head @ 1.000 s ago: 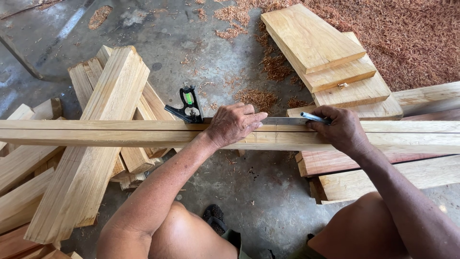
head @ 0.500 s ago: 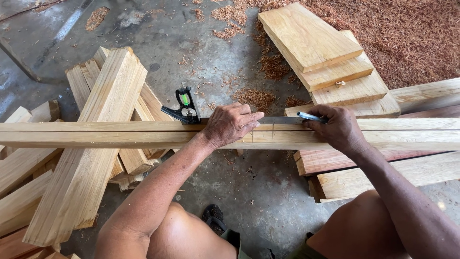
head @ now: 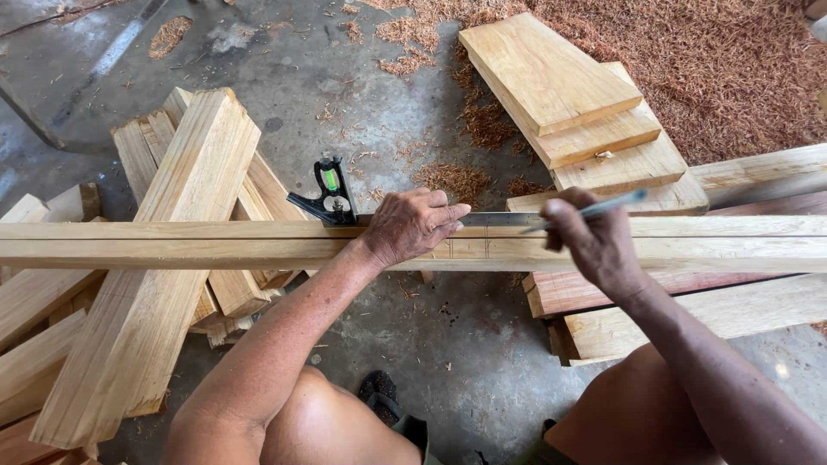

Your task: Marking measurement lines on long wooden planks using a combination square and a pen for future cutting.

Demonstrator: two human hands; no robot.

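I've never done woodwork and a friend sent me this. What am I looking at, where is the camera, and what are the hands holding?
The camera sits on a person's head and looks down, so you see their own arms and knees from above. There is no machine, only two bare hands. A long plank runs across the picture, resting on stacks of boards at either side. The left hand presses a square, a black head with a green level vial and a metal ruler, against the plank. The right hand holds a pencil over the ruler; short marks show on the plank's side near it. More boards lie behind on the concrete floor, with reddish sawdust spread around.
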